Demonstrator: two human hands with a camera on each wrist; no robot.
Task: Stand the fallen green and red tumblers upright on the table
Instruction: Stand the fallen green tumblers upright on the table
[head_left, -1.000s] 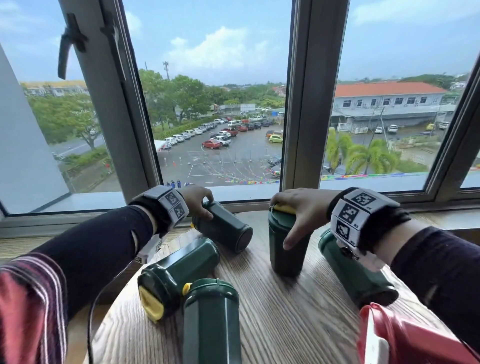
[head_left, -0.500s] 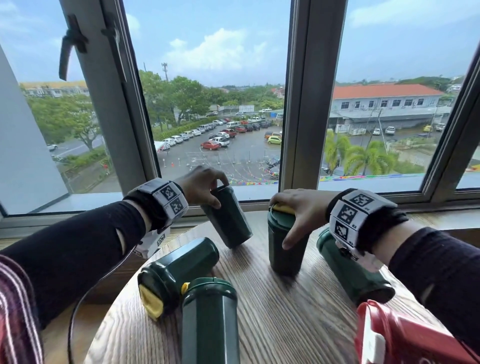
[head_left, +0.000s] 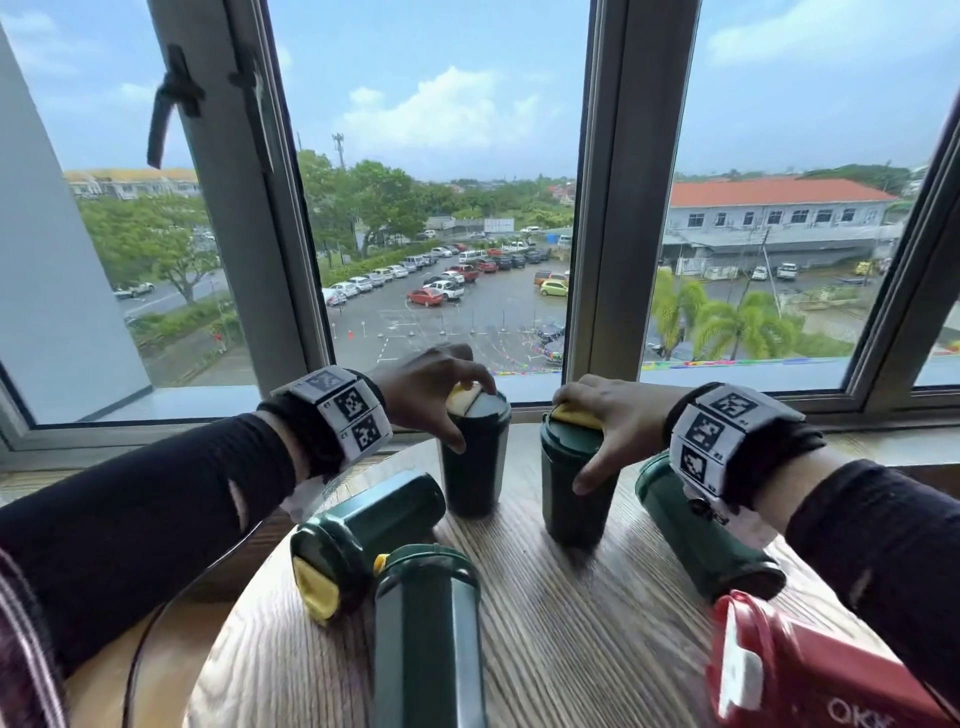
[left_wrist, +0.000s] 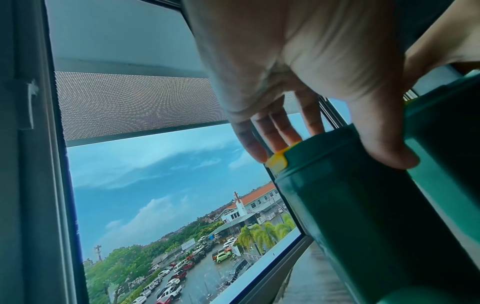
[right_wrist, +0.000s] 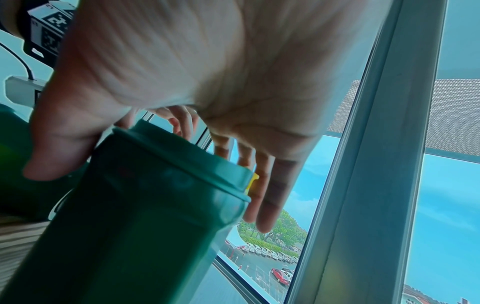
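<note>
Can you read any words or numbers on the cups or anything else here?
"OKK": white letters on the red tumbler, cut off by the picture's edge, so the word may go on.
The wrist bands carry black-and-white square code patterns and tiny marks, too small to read.
The sign on the building outside is too blurred to read.
The green tumblers show no words.

Lighting: bright overcast daylight through the window (head_left: 447, 218), backlighting dark tumblers and sleeves, soft shadows on the wooden table (head_left: 571, 634); quality: head view sharp centrally, frame edges bowed by wide-angle distortion; both wrist views teal-tinted, palms close-up and blurred, strongly tilted.
</note>
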